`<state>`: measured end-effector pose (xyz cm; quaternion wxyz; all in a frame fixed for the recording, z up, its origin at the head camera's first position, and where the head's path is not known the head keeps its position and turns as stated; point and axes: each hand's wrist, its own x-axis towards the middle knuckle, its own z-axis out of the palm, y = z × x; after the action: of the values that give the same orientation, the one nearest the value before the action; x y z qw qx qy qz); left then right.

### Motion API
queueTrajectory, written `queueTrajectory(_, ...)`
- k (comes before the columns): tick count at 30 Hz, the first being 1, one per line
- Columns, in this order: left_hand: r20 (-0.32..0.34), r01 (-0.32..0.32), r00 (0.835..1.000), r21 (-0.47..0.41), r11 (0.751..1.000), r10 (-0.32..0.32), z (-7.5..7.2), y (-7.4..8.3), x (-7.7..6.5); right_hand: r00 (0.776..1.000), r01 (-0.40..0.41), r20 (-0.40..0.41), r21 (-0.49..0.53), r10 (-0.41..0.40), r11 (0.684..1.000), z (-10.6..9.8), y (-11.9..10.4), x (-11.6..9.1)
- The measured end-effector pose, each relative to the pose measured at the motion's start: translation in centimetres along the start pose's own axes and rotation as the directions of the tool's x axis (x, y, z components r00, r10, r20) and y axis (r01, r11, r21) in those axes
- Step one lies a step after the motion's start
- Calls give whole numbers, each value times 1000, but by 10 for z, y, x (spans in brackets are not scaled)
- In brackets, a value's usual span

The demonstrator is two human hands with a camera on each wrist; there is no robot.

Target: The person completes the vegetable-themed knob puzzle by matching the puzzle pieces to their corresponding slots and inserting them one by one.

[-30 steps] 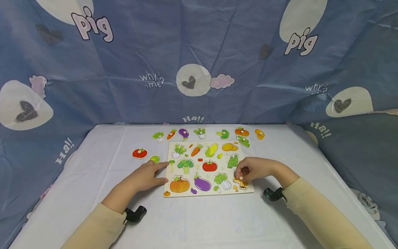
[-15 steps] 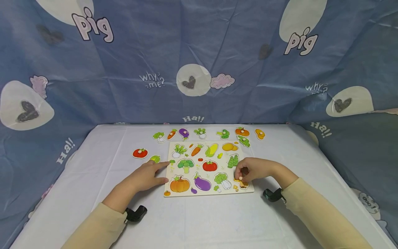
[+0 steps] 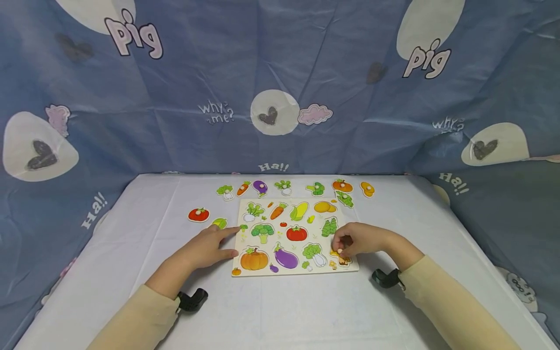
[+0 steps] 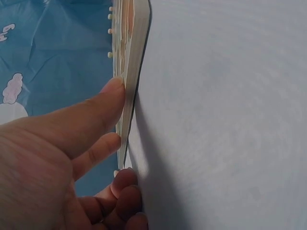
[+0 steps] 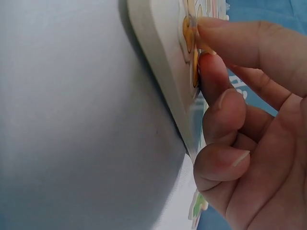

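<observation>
A wooden vegetable puzzle board lies flat on the white table. At its lower right corner my right hand pinches the small knob of a yellow-brown mushroom puzzle piece, which lies in line with its outline on the board. In the right wrist view, thumb and index finger meet at the knob, and the other fingers bend beside the board's edge. My left hand touches the board's left edge with extended thumb and index finger. In the left wrist view its thumb rests along that edge.
Loose knobbed pieces lie behind the board, among them a carrot, an eggplant, a broccoli and a pumpkin. Left of it are a tomato piece and a corn piece, partly behind my left hand. A blue printed cloth hangs behind.
The mushroom piece has settled from slightly off its outline into line with it, under my right hand's pinch. My left hand has stayed at the board's edge.
</observation>
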<state>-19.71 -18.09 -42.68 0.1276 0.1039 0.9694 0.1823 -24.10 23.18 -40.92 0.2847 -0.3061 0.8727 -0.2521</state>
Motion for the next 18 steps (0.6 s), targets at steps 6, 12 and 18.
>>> queueTrajectory(6,2,8,1000,7,1000,-8,-1,1,0,1000,4,-17,3,-4,1000,1,-2,-2)
queueTrajectory(12,3,14,1000,5,1000,-14,-1,2,-1,1000,5,-24,11,-4,1000,1,-2,-2)
queueTrajectory(18,2,16,1000,10,1000,-16,-1,3,-2,1000,5,-25,17,-5,1000,-1,-2,-5)
